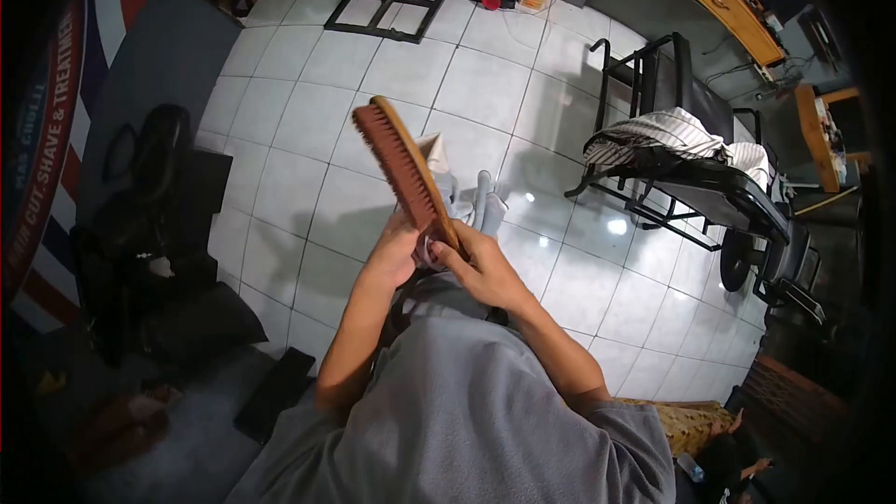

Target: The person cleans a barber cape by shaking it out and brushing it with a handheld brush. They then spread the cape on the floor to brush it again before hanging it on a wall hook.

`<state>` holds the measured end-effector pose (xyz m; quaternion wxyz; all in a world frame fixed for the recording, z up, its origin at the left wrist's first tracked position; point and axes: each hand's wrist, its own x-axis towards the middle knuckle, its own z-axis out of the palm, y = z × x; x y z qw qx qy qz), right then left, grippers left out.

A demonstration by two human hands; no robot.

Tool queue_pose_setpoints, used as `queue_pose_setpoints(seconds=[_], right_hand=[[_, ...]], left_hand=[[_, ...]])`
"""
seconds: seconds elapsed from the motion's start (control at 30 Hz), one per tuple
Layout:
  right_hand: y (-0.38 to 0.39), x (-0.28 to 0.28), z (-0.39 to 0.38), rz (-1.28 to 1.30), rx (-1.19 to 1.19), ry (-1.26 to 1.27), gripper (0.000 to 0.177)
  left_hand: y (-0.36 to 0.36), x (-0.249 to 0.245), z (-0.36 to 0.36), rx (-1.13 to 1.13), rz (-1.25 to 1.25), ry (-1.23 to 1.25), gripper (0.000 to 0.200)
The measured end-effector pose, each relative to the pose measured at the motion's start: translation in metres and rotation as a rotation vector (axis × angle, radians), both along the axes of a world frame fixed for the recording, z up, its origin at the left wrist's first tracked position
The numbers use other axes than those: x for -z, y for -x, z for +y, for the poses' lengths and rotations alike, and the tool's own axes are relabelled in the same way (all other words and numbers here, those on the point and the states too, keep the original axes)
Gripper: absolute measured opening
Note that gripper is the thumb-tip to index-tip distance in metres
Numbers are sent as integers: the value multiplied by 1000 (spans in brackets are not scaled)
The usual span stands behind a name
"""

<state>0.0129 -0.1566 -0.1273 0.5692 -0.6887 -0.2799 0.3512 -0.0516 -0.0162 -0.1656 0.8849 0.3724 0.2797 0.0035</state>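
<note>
A long brush [403,159] with a curved wooden back and reddish-brown bristles points up and away from me, its bristles turned to the left. My right hand [481,266] is closed around its lower end, the thumb lying across the near side. Against the bristles at that same end, my left hand [396,250] is curled, its fingertips partly hidden. Something small and pinkish-grey [428,252] shows between the hands; I cannot make out what it is. Grey and beige shapes below the brush are partly covered by it.
A black barber chair [719,168] with a striped cloth [667,133] on it stands at the right. Dark seats [177,317] line the left side by a lettered banner [47,140]. A black metal frame [387,5] rests on the tiled floor [373,65]. Another person is at lower right.
</note>
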Motion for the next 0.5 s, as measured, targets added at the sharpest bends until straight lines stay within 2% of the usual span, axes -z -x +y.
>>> queue_pose_setpoints(seconds=[0.07,0.1,0.13,0.2,0.23,0.33,0.47,0.5], right_hand=[[2,2,-1,22,3,49,25],[11,24,4,161,140,-180,24],[12,29,6,221,211,-217,23],[-2,19,-1,189,191,55,25],[-8,29,-6,156,103,190,26],[-12,151,-36,-409,-107,499,32],[-19,201,-78,-369,-202,978,34],[-19,211,-89,-343,-204,1014,36]], left_hand=[[-2,0,9,47,5,-61,19],[-7,-2,15,66,26,-59,16],[-14,-6,14,-32,-27,-90,15],[-32,-23,10,-228,-131,-151,15],[-40,-29,15,-294,-138,-154,13],[-61,-56,30,-340,-300,-241,13],[-72,-88,47,-391,-451,-291,15],[-72,-94,51,-390,-460,-308,16]])
